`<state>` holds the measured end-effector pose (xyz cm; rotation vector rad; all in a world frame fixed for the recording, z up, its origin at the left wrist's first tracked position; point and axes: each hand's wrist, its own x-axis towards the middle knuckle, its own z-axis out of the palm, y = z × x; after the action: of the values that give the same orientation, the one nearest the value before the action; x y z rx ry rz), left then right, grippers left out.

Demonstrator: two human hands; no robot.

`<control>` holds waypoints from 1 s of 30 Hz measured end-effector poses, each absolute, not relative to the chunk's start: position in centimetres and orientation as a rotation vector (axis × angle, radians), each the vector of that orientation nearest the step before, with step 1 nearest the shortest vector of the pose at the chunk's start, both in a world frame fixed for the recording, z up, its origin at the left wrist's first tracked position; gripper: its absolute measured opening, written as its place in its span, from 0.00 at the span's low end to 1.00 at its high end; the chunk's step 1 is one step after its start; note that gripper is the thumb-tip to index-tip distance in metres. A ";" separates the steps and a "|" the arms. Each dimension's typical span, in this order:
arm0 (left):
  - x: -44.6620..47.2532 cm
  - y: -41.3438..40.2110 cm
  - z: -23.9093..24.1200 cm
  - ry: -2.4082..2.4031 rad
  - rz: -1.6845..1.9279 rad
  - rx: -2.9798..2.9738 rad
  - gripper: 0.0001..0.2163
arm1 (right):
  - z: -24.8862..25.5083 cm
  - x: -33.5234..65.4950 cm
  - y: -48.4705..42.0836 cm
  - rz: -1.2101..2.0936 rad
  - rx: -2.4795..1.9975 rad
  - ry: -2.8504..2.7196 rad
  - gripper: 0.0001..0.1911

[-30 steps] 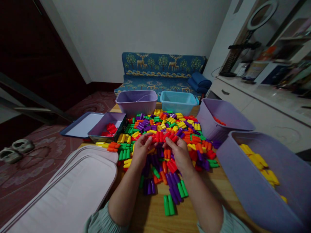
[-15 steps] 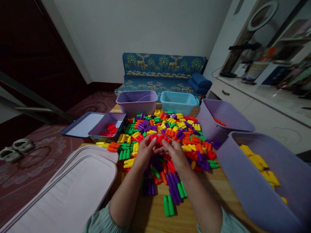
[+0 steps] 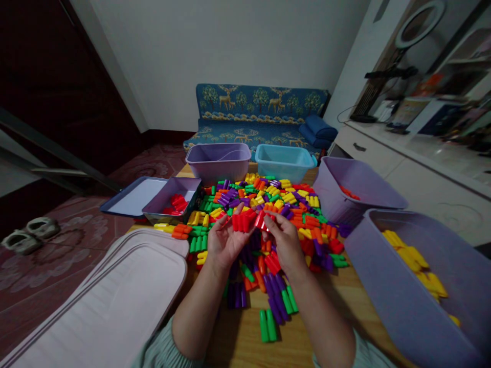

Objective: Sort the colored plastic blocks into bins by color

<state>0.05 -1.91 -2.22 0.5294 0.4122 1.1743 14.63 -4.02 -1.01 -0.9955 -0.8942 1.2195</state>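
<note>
So the row of red blocks (image 3: 243, 223), short rounded plastic pegs packed side by side, sits in the left hand (image 3: 223, 241), palm up with the fingers curled around it. The right hand (image 3: 287, 244) pinches one more red peg (image 3: 262, 219) just beside that row. Both hover over the big mixed pile (image 3: 295, 204) of red, orange, yellow, green and purple blocks on the wooden table (image 3: 245, 340).

The small purple box (image 3: 184, 183) on the left has red ones in it. The purple bin (image 3: 333, 197) on the right has a few orange-red pieces (image 3: 348, 192), and the nearer big bin (image 3: 383, 286) holds yellow blocks (image 3: 416, 263). I can't see inside the purple tub (image 3: 218, 162) or the teal tub (image 3: 284, 162) at the back.
</note>
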 end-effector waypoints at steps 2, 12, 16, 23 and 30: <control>0.1 -2.0 -2.2 0.400 1.162 0.536 0.29 | -0.8 14.5 -4.1 1.187 -1.029 -0.926 0.20; 0.8 -2.4 -1.7 0.570 1.101 0.600 0.29 | -1.8 14.0 -4.0 1.101 -1.168 -1.176 0.23; 1.5 -2.5 -1.7 0.584 1.111 0.615 0.30 | -2.1 13.9 -3.9 1.023 -1.223 -1.234 0.22; 2.2 -2.7 -1.9 0.746 1.124 0.802 0.19 | -2.7 14.4 -3.6 0.976 -1.240 -1.169 0.25; 2.1 -2.9 -1.2 1.034 1.121 0.920 0.23 | -2.6 14.7 -3.6 0.833 -1.273 -1.173 0.23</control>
<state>2.12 -2.85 -1.18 0.9200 1.0339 1.1213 14.73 -3.62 -2.58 -1.2731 -1.1725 0.8329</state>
